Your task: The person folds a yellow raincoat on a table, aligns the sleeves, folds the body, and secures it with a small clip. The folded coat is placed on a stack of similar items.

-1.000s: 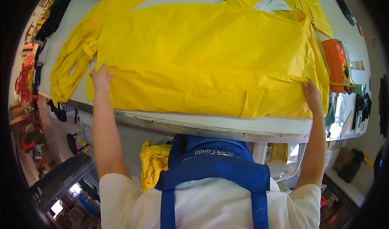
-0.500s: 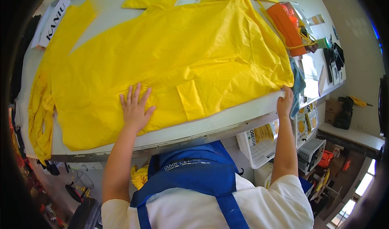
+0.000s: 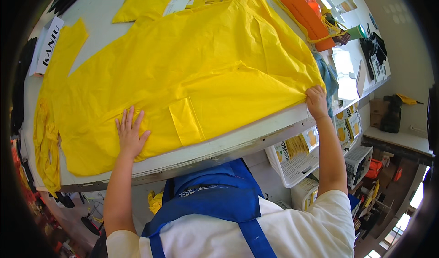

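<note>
A shiny yellow raincoat [image 3: 192,70] lies spread over the white worktable, with a stitched rectangular pocket flap [image 3: 186,121] on its near part. My left hand [image 3: 131,137] rests on the cloth left of the flap, palm down, fingers stretched out. At the right end, my right hand [image 3: 317,101] is closed on the coat's near corner, beside the table edge. A straight fold runs taut from that grip toward the middle of the coat. The coat's sleeve [image 3: 48,143] lies bunched along the left side. My right fingertips are partly hidden.
An orange box [image 3: 307,22] with red-orange contents and a blue cloth [image 3: 327,75] sit at the right. A white box [image 3: 47,45] stands at far left; more yellow cloth [image 3: 144,2] lies behind. Below the table edge [image 3: 256,143] are white baskets [image 3: 299,169] holding packages.
The view has turned slightly. My right hand keeps its hold, and the cloth near it is now tauter and smoother. My left hand still lies flat; it and the flap sit further left in view.
</note>
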A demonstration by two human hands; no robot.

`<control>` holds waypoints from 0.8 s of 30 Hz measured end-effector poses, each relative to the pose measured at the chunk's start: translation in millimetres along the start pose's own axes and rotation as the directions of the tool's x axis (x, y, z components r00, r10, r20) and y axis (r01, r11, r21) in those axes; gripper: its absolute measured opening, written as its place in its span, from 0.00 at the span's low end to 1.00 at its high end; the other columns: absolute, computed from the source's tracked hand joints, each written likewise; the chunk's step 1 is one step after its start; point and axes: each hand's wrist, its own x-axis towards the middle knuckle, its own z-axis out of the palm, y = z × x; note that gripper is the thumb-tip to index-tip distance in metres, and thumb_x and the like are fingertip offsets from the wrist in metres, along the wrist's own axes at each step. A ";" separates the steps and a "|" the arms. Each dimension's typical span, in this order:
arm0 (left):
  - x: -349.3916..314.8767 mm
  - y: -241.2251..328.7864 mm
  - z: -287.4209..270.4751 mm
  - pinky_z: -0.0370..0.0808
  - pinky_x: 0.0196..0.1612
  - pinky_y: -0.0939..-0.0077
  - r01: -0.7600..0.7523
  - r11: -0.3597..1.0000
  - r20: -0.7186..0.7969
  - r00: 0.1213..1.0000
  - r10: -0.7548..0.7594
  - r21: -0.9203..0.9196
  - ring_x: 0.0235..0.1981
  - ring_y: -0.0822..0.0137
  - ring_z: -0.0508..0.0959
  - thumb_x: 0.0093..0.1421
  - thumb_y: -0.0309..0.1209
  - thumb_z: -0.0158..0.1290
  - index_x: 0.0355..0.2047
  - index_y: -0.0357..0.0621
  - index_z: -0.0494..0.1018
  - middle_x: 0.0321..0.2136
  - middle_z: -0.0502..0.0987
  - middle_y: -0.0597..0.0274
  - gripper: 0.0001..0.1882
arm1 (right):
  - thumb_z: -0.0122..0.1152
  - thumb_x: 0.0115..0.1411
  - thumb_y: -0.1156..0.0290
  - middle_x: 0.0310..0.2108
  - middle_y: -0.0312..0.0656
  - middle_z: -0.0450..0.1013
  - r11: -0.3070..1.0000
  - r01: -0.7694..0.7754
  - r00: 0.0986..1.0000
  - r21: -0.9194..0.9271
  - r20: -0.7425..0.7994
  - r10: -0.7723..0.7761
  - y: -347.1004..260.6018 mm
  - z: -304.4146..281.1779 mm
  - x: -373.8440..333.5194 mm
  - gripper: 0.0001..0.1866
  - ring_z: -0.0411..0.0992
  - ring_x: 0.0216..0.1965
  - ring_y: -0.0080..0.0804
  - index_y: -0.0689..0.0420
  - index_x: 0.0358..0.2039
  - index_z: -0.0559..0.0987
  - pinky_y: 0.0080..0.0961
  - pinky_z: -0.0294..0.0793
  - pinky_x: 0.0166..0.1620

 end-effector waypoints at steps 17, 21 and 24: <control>-7.3 -15.1 9.4 0.36 0.65 0.46 -0.066 0.997 -0.066 0.996 0.068 0.031 0.66 0.51 0.48 0.58 0.49 0.47 0.62 0.54 0.58 0.65 0.51 0.54 0.33 | 0.51 0.48 0.77 0.31 0.42 0.75 0.952 -0.306 0.910 0.003 0.296 0.291 44.7 6.6 8.3 0.09 0.70 0.42 0.39 0.55 0.30 0.78 0.36 0.60 0.53; 2.5 3.2 -0.9 0.44 0.64 0.49 -0.073 0.992 -0.167 0.985 0.055 -0.104 0.64 0.50 0.52 0.57 0.44 0.51 0.62 0.49 0.57 0.63 0.54 0.51 0.34 | 0.50 0.50 0.76 0.31 0.43 0.74 0.961 -0.238 0.954 0.139 0.220 0.205 41.1 -1.7 -11.1 0.09 0.70 0.41 0.42 0.57 0.31 0.77 0.35 0.60 0.53; 66.4 92.1 -28.7 0.53 0.62 0.54 -0.229 0.931 -0.224 0.960 0.168 -0.284 0.60 0.49 0.58 0.55 0.40 0.55 0.61 0.45 0.57 0.60 0.59 0.48 0.35 | 0.52 0.52 0.73 0.31 0.44 0.74 0.959 -0.223 0.964 0.173 0.187 0.191 40.4 0.8 -22.5 0.07 0.69 0.41 0.42 0.58 0.30 0.78 0.35 0.61 0.53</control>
